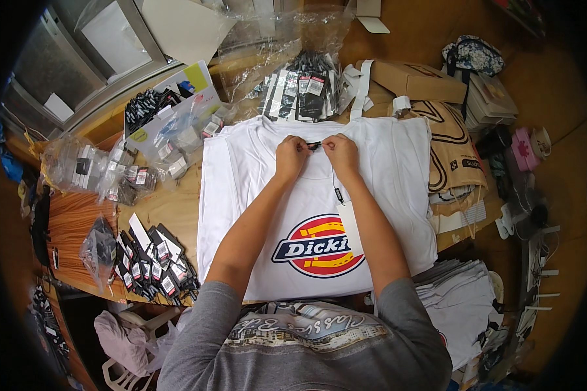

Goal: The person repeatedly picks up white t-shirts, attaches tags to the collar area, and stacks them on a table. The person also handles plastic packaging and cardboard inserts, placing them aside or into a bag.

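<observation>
A white T-shirt [319,189] with a red, yellow and navy printed logo lies flat on a stack before me. At its collar my left hand [291,156] pinches one end of a small black neck label [314,146]. My right hand [342,155] is closed in a pinch at the label's other side, on a thin black string. That string runs down past a small black seal [338,195] to a white hang tag [348,225], partly covered by my right forearm. The fingertips hide just how string and label meet.
Loose black-and-white hang tags [156,264] lie at the left, and more tags fill a clear plastic bag [300,88] beyond the shirt. A white box [176,107] holds black strings. Right of the stack are a tan bag [453,143] and a cardboard box [411,81]; folded white shirts [456,306] lie lower right.
</observation>
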The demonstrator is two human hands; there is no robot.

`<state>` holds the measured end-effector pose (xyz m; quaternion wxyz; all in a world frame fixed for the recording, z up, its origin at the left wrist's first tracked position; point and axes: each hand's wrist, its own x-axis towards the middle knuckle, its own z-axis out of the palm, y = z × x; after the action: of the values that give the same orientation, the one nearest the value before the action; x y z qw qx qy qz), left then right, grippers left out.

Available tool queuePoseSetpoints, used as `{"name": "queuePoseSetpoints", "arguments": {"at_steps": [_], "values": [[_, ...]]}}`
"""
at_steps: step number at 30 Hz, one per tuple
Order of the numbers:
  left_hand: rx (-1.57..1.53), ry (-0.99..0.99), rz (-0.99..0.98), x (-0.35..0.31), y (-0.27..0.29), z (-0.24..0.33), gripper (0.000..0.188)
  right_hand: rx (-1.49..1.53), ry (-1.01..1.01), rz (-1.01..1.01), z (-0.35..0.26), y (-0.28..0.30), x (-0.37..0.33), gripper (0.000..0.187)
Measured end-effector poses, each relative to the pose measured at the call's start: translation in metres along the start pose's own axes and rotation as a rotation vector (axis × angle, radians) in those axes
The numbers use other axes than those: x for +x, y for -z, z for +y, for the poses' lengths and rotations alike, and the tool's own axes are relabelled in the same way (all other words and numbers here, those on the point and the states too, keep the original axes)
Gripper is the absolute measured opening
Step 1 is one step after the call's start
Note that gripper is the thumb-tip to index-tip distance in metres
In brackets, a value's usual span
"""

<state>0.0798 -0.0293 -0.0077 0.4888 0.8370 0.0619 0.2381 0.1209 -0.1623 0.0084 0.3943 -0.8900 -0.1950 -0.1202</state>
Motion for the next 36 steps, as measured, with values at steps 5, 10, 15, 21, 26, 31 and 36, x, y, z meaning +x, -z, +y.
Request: {"name": "queuePoseSetpoints", "arguments": {"at_steps": [5,10,15,21,26,31,36], "values": [[-0.024,-0.012,-0.030,-0.001,0.001,-0.001,0.011,0.001,0.032,-0.030,-0.010,-0.009,-0.005,0.005],[-0.117,0.023,-0.086,-0.002,0.004,-0.013,0.012,0.734,-0.600,-0.777,-0.003,-0.002,0.002,0.005],[-0.142,-0.036,-0.124,-0.005,0.007,-0.008,0.013,0.905,-0.717,-0.939,-0.007,0.002,0.002,0.006],[-0.087,0.076,-0.230,-0.006,0.030,-0.008,0.011,0.922,-0.825,-0.911,-0.005,0.003,0.007,0.009],[-0.001,0.101,-0.223,-0.005,0.029,0.000,0.015,0.905,-0.815,-0.883,-0.006,0.003,0.005,0.009],[0.109,0.125,-0.268,-0.004,0.026,0.000,0.020,0.919,-0.808,-0.898,-0.001,0.002,0.004,0.010],[0.317,-0.122,-0.208,-0.010,0.040,-0.005,0.016,0.670,-0.552,-0.427,-0.009,0.023,-0.016,0.012]]}}
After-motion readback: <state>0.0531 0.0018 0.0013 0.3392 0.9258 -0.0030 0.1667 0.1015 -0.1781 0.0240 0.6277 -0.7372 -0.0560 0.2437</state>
